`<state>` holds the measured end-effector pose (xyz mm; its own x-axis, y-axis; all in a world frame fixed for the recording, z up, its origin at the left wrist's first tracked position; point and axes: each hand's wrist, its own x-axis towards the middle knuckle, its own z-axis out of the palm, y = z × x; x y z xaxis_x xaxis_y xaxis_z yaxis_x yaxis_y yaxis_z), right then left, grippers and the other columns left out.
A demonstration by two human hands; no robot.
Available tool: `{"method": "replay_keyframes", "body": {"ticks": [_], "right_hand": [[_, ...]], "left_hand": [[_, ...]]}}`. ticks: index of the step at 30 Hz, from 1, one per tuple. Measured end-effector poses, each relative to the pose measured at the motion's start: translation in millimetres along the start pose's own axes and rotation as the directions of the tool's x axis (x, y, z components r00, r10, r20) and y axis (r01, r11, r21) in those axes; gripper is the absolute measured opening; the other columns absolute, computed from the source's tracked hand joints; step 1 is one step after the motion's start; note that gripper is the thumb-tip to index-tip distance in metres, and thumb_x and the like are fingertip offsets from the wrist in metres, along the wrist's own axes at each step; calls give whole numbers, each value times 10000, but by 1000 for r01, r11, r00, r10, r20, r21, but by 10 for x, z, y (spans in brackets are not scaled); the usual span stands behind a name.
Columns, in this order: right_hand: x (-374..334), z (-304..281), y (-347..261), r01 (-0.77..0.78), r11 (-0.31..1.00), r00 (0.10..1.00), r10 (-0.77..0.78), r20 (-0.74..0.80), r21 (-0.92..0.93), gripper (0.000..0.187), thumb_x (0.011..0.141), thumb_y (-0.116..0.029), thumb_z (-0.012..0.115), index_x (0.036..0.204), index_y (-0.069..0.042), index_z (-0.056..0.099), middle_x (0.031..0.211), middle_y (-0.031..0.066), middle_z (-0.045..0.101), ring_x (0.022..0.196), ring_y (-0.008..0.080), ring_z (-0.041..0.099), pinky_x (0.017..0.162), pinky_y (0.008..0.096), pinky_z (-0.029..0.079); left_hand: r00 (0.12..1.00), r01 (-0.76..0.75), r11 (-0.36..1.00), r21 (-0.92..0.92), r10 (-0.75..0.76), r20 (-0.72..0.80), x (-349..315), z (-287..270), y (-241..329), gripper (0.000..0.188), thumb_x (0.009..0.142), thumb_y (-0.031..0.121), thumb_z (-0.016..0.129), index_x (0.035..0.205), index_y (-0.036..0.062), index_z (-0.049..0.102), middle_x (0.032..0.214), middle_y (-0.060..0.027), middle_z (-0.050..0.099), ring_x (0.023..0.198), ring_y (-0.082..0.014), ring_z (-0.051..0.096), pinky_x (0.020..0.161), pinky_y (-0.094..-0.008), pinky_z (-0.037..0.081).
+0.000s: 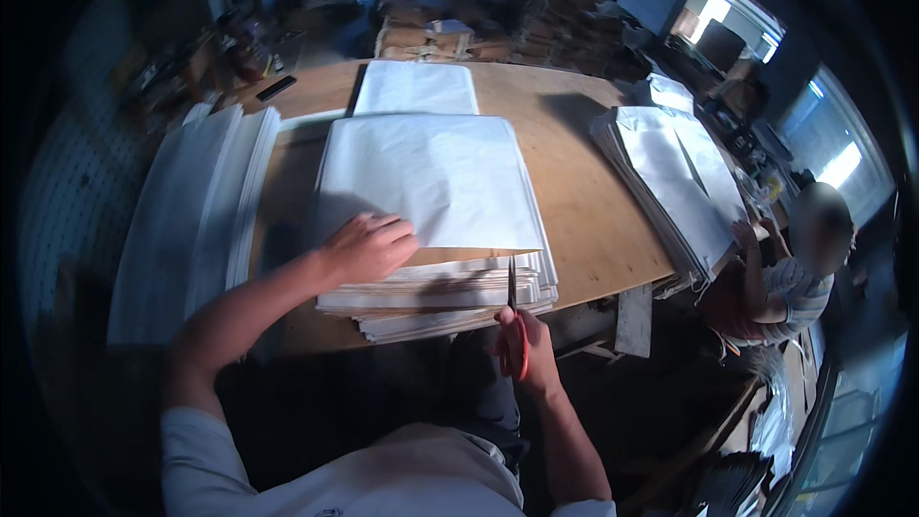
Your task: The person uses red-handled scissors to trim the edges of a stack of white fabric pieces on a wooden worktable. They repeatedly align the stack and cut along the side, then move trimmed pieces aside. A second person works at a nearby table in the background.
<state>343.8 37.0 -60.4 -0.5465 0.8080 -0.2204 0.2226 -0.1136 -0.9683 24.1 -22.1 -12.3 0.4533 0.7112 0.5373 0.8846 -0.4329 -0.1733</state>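
Note:
In front of me a thick stack of flat white paper sacks [431, 172] lies on the wooden table, with brown paper showing along its front edge. My left hand [371, 247] rests at the front left of the top sack, its fingers curled over the edge; the thumb is hidden. Gripped in my right hand [536, 349] is a pair of scissors [521, 349] with red handles. Their dark blades point away from me, up against the front edge of the stack near its right corner.
Another white stack [182, 220] covers the table's left side, and a third [675, 182] lies at the right, where a seated person [795, 287] touches it. A dark phone [277, 88] lies at the far left. Brown bundles [431, 38] are piled behind the wooden table [584, 239].

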Motion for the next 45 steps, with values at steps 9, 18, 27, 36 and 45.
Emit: {"method": "replay_keyframes", "body": {"ticks": [9, 18, 27, 36, 45], "right_hand": [[-356, 1391, -103, -43, 992, 939, -1, 345, 118, 404, 1032, -406, 635, 945, -12, 611, 718, 32, 590, 657, 96, 606, 593, 271, 494], [-103, 1959, -221, 19, 1000, 936, -26, 351, 23, 484, 1060, -492, 541, 901, -36, 566, 685, 16, 546, 599, 92, 552, 543, 276, 500], [-207, 1844, -169, 13, 1000, 937, -9, 349, -9, 474, 1052, -510, 551, 914, -57, 561, 621, -8, 510, 493, 89, 499, 458, 259, 402], [164, 2138, -107, 127, 987, 945, -91, 314, -98, 571, 1054, -534, 525, 879, 6, 589, 654, 68, 592, 520, 162, 593, 473, 312, 465], [245, 2237, -94, 274, 944, 938, -219, 269, -184, 620, 1063, -505, 500, 926, 84, 634, 653, 208, 650, 587, 336, 699, 506, 388, 541]], "left_hand": [[881, 134, 953, -272, 11, 472, 324, -98, -316, 177, 867, 176, 639, 759, 62, 556, 826, -102, 577, 766, -328, 632, 662, -462, 512], [834, 146, 948, -284, 36, 551, 392, -59, -322, 98, 757, 127, 592, 748, 44, 642, 829, -123, 659, 803, -355, 650, 719, -500, 509], [844, 172, 929, -328, 33, 535, 340, 2, -311, 108, 761, 132, 581, 772, 52, 652, 844, -126, 671, 816, -368, 654, 729, -508, 514], [832, 150, 937, -314, 52, 553, 383, 6, -343, 90, 782, 139, 604, 769, 55, 633, 820, -110, 651, 792, -355, 649, 700, -498, 505], [848, 168, 924, -343, 42, 529, 318, 113, -381, 78, 743, 111, 587, 756, 73, 654, 797, -126, 678, 766, -359, 645, 689, -497, 492]]}}
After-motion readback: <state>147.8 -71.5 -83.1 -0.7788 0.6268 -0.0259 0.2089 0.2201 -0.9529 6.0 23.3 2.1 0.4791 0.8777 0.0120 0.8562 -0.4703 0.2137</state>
